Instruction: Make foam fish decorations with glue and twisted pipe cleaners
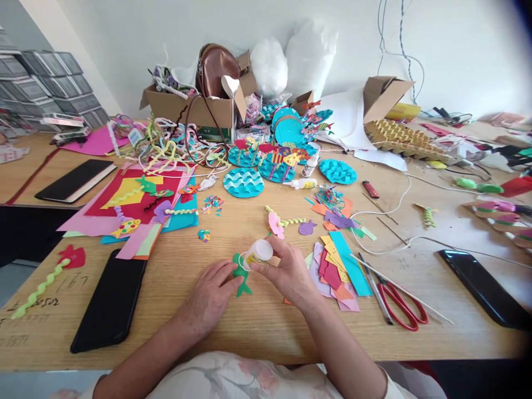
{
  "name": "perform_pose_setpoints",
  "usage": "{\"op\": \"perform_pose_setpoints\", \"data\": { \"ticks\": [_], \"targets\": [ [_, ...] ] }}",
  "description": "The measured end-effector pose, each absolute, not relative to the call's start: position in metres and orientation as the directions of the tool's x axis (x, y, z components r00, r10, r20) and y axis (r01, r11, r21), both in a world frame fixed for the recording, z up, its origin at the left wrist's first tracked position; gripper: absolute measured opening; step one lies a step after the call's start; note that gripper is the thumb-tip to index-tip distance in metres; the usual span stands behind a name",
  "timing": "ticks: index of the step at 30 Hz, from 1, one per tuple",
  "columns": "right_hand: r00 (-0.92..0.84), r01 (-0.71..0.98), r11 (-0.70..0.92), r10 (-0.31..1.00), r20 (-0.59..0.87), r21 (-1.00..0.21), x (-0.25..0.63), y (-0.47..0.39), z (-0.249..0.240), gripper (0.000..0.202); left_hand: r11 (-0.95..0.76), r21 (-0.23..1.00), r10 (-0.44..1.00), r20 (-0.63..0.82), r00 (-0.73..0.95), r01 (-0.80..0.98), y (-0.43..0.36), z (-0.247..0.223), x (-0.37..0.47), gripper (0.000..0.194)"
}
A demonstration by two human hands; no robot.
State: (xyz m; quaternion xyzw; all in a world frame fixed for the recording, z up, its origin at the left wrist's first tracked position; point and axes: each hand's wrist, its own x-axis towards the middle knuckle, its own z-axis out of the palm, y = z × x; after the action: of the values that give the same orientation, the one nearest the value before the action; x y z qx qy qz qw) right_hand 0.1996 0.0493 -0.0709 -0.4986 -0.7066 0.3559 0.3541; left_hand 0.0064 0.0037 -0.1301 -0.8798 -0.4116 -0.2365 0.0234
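A green fish cutout point(242, 287) lies flat on the wooden table point(166, 299) in front of the body. My left hand point(214, 293) rests beside it, fingers stretched out, the fingertips touching its left edge. Above the fish, my right hand point(285, 269) grips a small white glue bottle point(260, 252) between thumb and fingers. The bottle is tilted, its nozzle end pointing down-left over the fish; the tip itself is hard to make out. Just beyond the bottle are a pink cutout point(276, 224) with twisted yellow-green stems and a purple fish point(307, 227).
Paper scraps point(330, 271), red-handled scissors point(401, 305) and a pen point(376, 288) lie to the right. A black phone point(110, 305) and coloured sheets point(95, 208) are at the left. Blue wavy discs point(243, 183), a cardboard box point(166, 105) and a white cable point(390, 210) lie farther back.
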Motion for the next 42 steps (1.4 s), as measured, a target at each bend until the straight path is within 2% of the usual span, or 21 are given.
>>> {"op": "perform_pose_setpoints", "data": {
  "ticks": [29, 36, 42],
  "targets": [
    [-0.26, 0.413, 0.263, 0.952, 0.164, -0.872, 0.1975, 0.0512, -0.0713, 0.021, -0.667, 0.147, 0.7, 0.461, 0.546, 0.73, 0.004, -0.1314, 0.0067, 0.029],
    [-0.253, 0.464, 0.26, 0.955, 0.155, -0.847, 0.1993, 0.0518, -0.0665, 0.024, -0.657, 0.149, 0.715, 0.433, 0.548, 0.739, 0.0033, -0.1319, 0.0059, 0.027],
    [-0.272, 0.453, 0.256, 0.952, 0.141, -0.854, 0.1988, 0.0524, -0.0652, 0.023, -0.662, 0.133, 0.698, 0.467, 0.543, 0.738, 0.004, -0.1335, 0.0065, 0.027]
  ]
}}
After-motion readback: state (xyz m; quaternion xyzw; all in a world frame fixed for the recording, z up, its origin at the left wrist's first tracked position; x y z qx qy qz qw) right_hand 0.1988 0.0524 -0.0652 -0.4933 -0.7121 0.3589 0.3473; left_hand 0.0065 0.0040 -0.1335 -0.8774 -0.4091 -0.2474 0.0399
